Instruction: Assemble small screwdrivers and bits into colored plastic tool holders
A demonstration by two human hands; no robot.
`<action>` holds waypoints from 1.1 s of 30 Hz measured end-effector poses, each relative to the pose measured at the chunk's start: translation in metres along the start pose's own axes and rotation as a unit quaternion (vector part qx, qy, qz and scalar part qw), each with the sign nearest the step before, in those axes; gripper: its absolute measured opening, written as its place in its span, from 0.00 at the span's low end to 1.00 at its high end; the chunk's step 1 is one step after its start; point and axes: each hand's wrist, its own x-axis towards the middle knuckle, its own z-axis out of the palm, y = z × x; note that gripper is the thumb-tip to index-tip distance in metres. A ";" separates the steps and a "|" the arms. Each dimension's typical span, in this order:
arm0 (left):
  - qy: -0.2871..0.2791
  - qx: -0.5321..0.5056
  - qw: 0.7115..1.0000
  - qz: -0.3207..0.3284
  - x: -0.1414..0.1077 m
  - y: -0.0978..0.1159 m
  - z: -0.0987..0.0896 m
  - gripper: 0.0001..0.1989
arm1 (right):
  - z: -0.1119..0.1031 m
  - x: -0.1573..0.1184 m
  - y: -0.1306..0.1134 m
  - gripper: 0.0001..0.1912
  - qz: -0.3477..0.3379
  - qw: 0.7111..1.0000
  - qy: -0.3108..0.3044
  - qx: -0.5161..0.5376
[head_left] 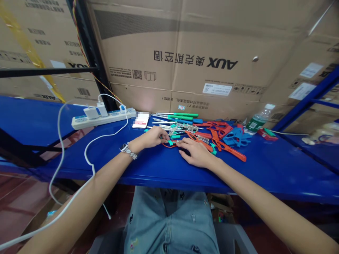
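My left hand point(156, 137) pinches a small green plastic piece point(170, 143) above the blue shelf top point(148, 165). Close to it on the right, my right hand point(196, 151) is bent down, thumb and fingers drawn together at an orange plastic part point(166, 145). What exactly lies between those fingertips is hidden. Just beyond both hands is a pile of thin metal pieces point(182, 127). Orange plastic gun-shaped parts point(229, 147) and blue plastic parts point(237, 137) lie to the right. Another green piece point(213, 149) sits by my right hand.
Green-handled screwdrivers point(185, 115) lie at the back. A power strip point(103, 119) with a white cable point(88, 141) is at the left. A plastic bottle point(259, 120) stands at the right, by a red box point(267, 134). Large cartons point(185, 81) wall off the rear.
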 end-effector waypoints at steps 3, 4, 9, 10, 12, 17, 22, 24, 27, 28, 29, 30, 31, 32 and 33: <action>-0.019 -0.007 1.000 0.003 0.002 -0.002 -0.001 0.05 | 0.000 0.000 0.001 0.17 -0.004 1.000 0.001 0.003; -0.025 -0.009 1.000 0.003 0.003 -0.002 -0.001 0.06 | 0.000 0.000 0.002 0.17 -0.006 1.000 0.001 0.004; -0.021 0.000 1.000 -0.011 0.004 0.001 0.003 0.06 | -0.001 0.000 0.004 0.17 -0.005 1.000 0.002 0.000; -0.013 0.005 1.000 -0.012 0.002 0.002 0.005 0.06 | -0.001 -0.001 0.004 0.17 -0.003 1.000 0.002 -0.002; 0.008 0.011 1.000 -0.011 -0.001 0.003 0.008 0.05 | -0.001 -0.002 0.003 0.16 0.002 1.000 0.007 -0.003; 0.047 0.009 0.999 0.001 -0.011 0.006 0.013 0.05 | -0.003 0.003 -0.005 0.14 0.054 0.998 0.017 -0.002; 0.044 0.005 0.999 0.015 -0.013 0.004 0.013 0.06 | -0.009 0.033 -0.019 0.15 0.097 0.993 0.034 -0.053; 0.041 0.000 0.999 0.014 -0.013 0.003 0.013 0.06 | -0.009 0.046 -0.023 0.12 0.098 0.992 0.012 -0.077; 0.035 0.008 0.999 0.007 -0.017 0.004 0.012 0.05 | -0.006 0.055 -0.026 0.08 0.120 0.990 -0.006 -0.077; 0.038 0.019 0.999 0.013 -0.019 0.005 0.011 0.05 | -0.004 0.056 -0.026 0.07 0.128 0.989 -0.005 -0.071; 0.043 0.032 0.998 0.024 -0.022 0.006 0.010 0.05 | -0.003 0.055 -0.025 0.07 0.135 0.989 -0.001 -0.064; 0.046 0.046 0.997 0.038 -0.024 0.006 0.009 0.05 | -0.001 0.054 -0.025 0.06 0.141 0.988 0.004 -0.056; 0.044 0.058 0.996 0.053 -0.026 0.007 0.009 0.05 | 0.000 0.052 -0.025 0.06 0.145 0.988 0.009 -0.046; 0.038 0.068 0.995 0.063 -0.028 0.008 0.008 0.05 | 0.001 0.051 -0.024 0.06 0.147 0.988 0.015 -0.035; 0.026 0.077 0.994 0.070 -0.029 0.008 0.008 0.05 | 0.002 0.049 -0.024 0.06 0.148 0.989 0.020 -0.023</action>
